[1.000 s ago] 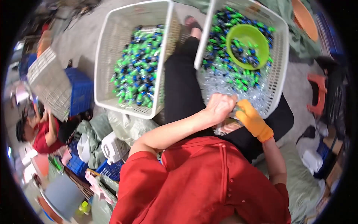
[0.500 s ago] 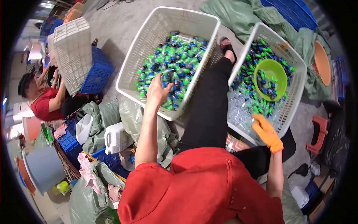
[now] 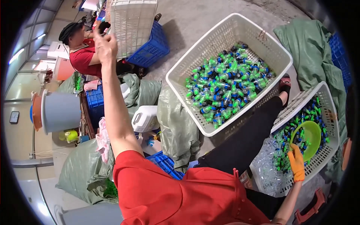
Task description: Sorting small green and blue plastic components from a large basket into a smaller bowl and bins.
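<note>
My bare left hand (image 3: 106, 48) is raised on an outstretched arm at the upper left, one finger stretched up and the others partly bent. Nothing shows in it. In an orange glove, my right hand (image 3: 296, 163) grips the near rim of a lime-green bowl (image 3: 314, 140), which has some small bottles in it. The bowl rests in the right white crate (image 3: 335, 129), among small green, blue and dark bottles and a heap of clear pieces (image 3: 270, 165). Left of my leg, a larger white crate (image 3: 189, 62) holds many small green bottles with blue bands (image 3: 228, 84).
A person in red (image 3: 83, 56) sits at the upper left beside a white crate (image 3: 133, 26) on a blue one (image 3: 152, 48). Green sacks (image 3: 176, 127), a white jug (image 3: 144, 119) and a grey tub (image 3: 62, 112) stand left. A red stool (image 3: 313, 208) is at lower right.
My left hand has left the bottles in the larger crate and risen to the upper left. My right hand has moved to the green bowl's rim. The whole view has turned left.
</note>
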A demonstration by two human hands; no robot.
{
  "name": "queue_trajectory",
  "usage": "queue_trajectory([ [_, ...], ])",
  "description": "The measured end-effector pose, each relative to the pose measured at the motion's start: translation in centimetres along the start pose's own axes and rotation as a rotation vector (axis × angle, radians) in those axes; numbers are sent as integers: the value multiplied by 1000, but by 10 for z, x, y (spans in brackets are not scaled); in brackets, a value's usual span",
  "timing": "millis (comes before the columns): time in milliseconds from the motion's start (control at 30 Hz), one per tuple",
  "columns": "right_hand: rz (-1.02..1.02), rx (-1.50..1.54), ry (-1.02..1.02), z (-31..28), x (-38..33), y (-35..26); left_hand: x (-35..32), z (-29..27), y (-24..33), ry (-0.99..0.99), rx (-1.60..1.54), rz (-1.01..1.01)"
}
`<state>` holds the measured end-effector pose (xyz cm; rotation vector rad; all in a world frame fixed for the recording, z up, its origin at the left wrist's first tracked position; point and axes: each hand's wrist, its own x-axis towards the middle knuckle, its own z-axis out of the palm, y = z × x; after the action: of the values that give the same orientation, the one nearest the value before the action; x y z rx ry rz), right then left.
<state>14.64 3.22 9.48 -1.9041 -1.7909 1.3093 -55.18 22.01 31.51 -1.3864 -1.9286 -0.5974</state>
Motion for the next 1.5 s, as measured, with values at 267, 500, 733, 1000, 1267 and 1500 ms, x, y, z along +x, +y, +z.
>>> queue_trajectory([
  [267,18,25,-74,15,1,21,-225,41,98,-1385,-324,180],
  [500,29,23,-76,12,-8,43,-423,-20,188,-1483,-469,140],
  [733,28,40,-76,22,-13,68,-450,-10,187,-1041,-382,322],
  [1000,-165,-135,81,29,-25,99,-416,5,161,-848,-422,380],
  [1267,-121,-163,78,25,-23,103,-67,-36,-18,201,606,51],
  [1500,-98,-151,76,27,-37,93,-112,-58,86,-935,-149,141],
])
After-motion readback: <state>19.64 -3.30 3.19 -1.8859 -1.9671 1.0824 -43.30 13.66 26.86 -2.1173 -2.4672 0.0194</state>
